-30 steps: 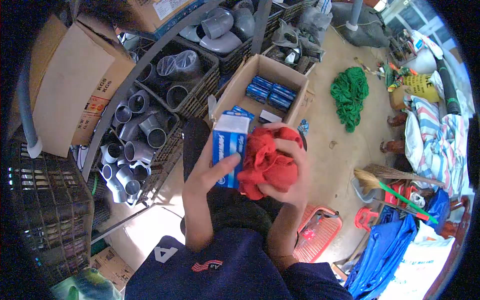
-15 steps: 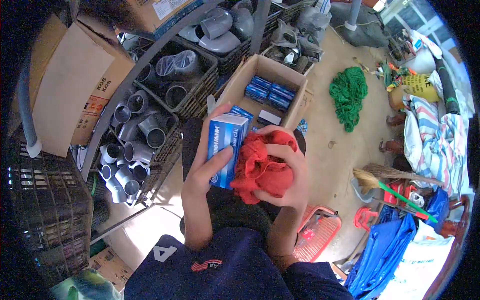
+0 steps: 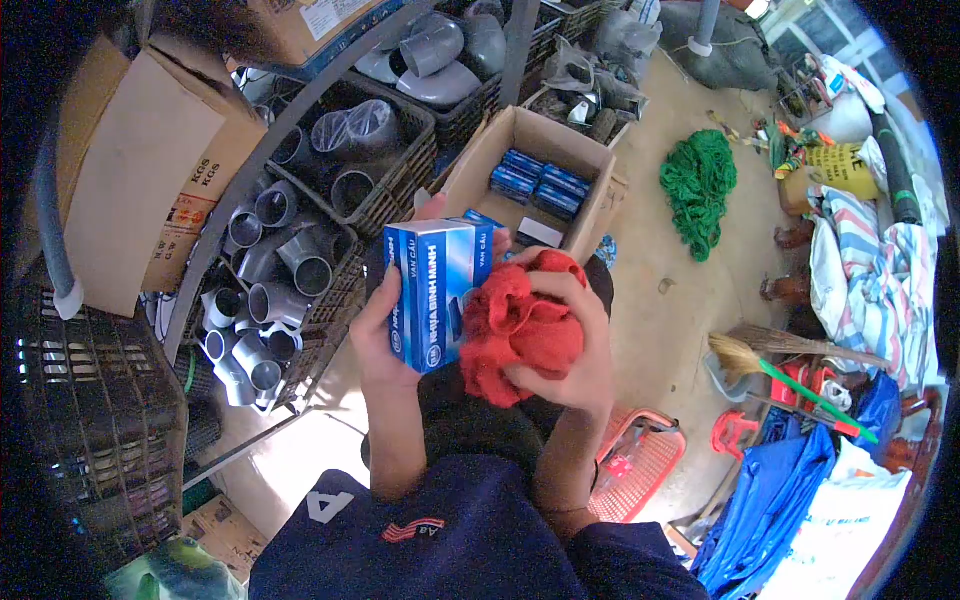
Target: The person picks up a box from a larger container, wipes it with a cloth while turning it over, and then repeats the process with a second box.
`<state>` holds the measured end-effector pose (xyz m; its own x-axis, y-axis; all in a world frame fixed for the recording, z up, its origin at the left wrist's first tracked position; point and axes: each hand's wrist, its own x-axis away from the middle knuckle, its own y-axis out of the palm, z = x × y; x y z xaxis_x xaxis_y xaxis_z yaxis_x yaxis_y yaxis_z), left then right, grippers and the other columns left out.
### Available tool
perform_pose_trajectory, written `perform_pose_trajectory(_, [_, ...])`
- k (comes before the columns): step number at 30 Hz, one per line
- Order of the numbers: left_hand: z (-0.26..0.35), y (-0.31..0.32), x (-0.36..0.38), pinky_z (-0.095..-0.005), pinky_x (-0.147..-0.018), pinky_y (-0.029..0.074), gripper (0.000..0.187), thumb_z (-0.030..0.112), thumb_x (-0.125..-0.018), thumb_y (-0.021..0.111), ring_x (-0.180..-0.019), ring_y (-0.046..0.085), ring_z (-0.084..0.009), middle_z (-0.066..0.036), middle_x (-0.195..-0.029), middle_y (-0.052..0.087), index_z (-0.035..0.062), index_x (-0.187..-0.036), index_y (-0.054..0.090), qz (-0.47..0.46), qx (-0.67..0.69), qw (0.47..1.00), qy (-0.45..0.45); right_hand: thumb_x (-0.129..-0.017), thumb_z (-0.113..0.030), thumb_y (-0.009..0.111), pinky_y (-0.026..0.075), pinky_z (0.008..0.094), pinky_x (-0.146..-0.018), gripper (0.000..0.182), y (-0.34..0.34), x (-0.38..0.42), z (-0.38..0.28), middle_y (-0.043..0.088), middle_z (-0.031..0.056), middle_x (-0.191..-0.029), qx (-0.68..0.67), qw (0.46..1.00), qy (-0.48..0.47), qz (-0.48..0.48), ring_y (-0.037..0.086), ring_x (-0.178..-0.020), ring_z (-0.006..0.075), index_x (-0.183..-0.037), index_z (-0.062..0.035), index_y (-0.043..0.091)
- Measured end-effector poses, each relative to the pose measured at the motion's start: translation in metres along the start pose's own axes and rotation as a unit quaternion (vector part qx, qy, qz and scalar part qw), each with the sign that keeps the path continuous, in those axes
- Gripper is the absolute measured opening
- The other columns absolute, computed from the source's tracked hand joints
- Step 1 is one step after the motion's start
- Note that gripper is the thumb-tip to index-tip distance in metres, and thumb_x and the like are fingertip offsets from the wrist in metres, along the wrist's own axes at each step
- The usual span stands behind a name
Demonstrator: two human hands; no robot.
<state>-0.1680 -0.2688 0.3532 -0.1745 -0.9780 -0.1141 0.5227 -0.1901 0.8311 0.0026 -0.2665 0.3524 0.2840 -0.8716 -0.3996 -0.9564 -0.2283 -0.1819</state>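
Observation:
A blue and white printed cardboard box (image 3: 437,290) is in my left hand (image 3: 385,335), whose thumb lies along its left side while the fingers reach behind it. Its front face and one narrow side are turned up toward me. Bunched in my right hand (image 3: 575,345) is a red cloth (image 3: 515,335), pressed close against the box's right edge. Just beyond both hands stands an open carton (image 3: 475,165), with several smaller blue boxes (image 3: 540,183) inside. The far side of the blue box is hidden.
On the left, black crates (image 3: 345,225) hold grey pipe fittings (image 3: 275,300). A green net heap (image 3: 698,195) lies on the floor to the right. Near my right elbow sits a red plastic basket (image 3: 645,465); a broom (image 3: 738,360) and blue tarpaulin (image 3: 765,500) are farther right.
My left hand has turned the blue box, so its broad printed front and left side now show. The left thumb has moved from the front to the side edge. The red cloth stays beside it.

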Motion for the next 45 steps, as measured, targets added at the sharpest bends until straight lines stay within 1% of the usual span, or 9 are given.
perform_pose_trajectory(11, [0.000,-0.010,0.007,-0.0343,-0.102,0.030,0.064,0.039,-0.091,0.033,-0.121,0.043,-0.0243,-0.015,-0.141,0.033,-0.0073,-0.135,0.026,0.122,-0.053,0.988,0.078,-0.056,-0.011,0.068,0.039,0.0293,-0.089,0.056,0.010,0.003,0.005,0.053,0.0091,-0.108,-0.033,0.994,0.092,0.039,0.052,-0.100,0.0168,-0.109,-0.0017,0.050])
perform_pose_trajectory(19, [0.010,-0.020,0.014,-0.0394,-0.105,0.026,0.098,0.046,-0.072,0.060,-0.124,0.038,-0.0345,-0.029,-0.134,0.034,-0.0033,-0.140,0.011,0.014,-0.127,0.991,-0.027,-0.056,-0.016,0.072,0.040,0.0328,-0.089,0.057,0.015,0.004,0.001,0.056,0.0106,-0.104,-0.088,0.983,0.133,0.095,0.054,-0.099,0.0225,-0.109,-0.0045,0.053])
perform_pose_trajectory(25, [-0.002,-0.017,0.002,-0.0432,-0.107,0.021,0.097,0.052,-0.072,0.058,-0.126,0.032,-0.0411,-0.037,-0.134,0.028,-0.0027,-0.140,0.013,-0.044,0.006,0.998,-0.035,-0.055,-0.010,0.068,0.041,0.0266,-0.083,0.056,0.003,0.008,0.004,0.056,0.0062,-0.100,-0.061,0.994,0.073,-0.054,0.054,-0.092,0.0132,-0.108,-0.0005,0.051])
perform_pose_trajectory(27, [-0.007,-0.011,0.004,-0.0453,-0.108,0.018,0.098,0.057,-0.071,0.054,-0.128,0.027,-0.0455,-0.042,-0.133,0.023,-0.0025,-0.139,0.016,-0.096,0.395,0.914,0.003,-0.055,-0.009,0.068,0.041,0.0260,-0.082,0.057,0.006,0.008,0.001,0.056,0.0058,-0.099,-0.082,0.992,0.076,-0.061,0.054,-0.091,0.0127,-0.108,0.0002,0.051])
perform_pose_trajectory(29, [-0.006,0.001,0.003,-0.0458,-0.108,0.018,0.098,0.061,-0.071,0.050,-0.128,0.027,-0.0447,-0.042,-0.132,0.024,-0.0031,-0.138,0.017,-0.084,0.416,0.906,0.008,-0.054,-0.021,0.074,0.040,0.0320,-0.089,0.059,0.015,0.011,0.001,0.056,0.0084,-0.102,-0.155,0.974,0.161,0.045,0.054,-0.098,0.0184,-0.107,-0.0033,0.054])
perform_pose_trajectory(33, [-0.003,-0.003,0.001,-0.0456,-0.107,0.020,0.093,0.058,-0.074,0.047,-0.127,0.029,-0.0440,-0.042,-0.131,0.027,-0.0033,-0.138,0.019,-0.124,0.368,0.921,0.021,-0.055,-0.020,0.074,0.040,0.0314,-0.088,0.058,0.016,0.007,-0.006,0.056,0.0085,-0.101,-0.227,0.948,0.212,0.071,0.054,-0.097,0.0179,-0.107,-0.0031,0.054])
perform_pose_trajectory(35, [0.000,-0.011,0.001,-0.0463,-0.106,0.024,0.089,0.057,-0.075,0.045,-0.125,0.033,-0.0446,-0.041,-0.128,0.031,-0.0033,-0.137,0.022,-0.010,0.021,0.998,-0.056,-0.056,-0.018,0.074,0.041,0.0309,-0.088,0.059,0.009,0.011,0.002,0.056,0.0087,-0.103,-0.158,0.976,0.150,-0.007,0.055,-0.097,0.0172,-0.109,-0.0024,0.052])
perform_pose_trajectory(39, [-0.001,-0.007,-0.001,-0.0479,-0.101,0.033,0.081,0.054,-0.077,0.049,-0.119,0.044,-0.0351,-0.030,-0.129,0.040,-0.0010,-0.134,0.029,0.003,0.050,0.997,-0.064,-0.057,-0.018,0.073,0.041,0.0308,-0.088,0.059,0.001,0.011,0.001,0.056,0.0087,-0.104,-0.188,0.974,0.122,-0.047,0.055,-0.097,0.0170,-0.110,-0.0023,0.051])
perform_pose_trajectory(45, [-0.010,-0.012,-0.001,-0.0412,-0.095,0.041,0.073,0.029,-0.079,0.064,-0.107,0.054,-0.0306,-0.020,-0.117,0.052,0.0052,-0.137,0.027,0.143,-0.120,0.982,-0.006,-0.056,-0.014,0.071,0.042,0.0296,-0.086,0.057,0.003,0.010,-0.001,0.056,0.0080,-0.102,-0.143,0.970,0.156,0.122,0.055,-0.096,0.0171,-0.109,-0.0037,0.052])
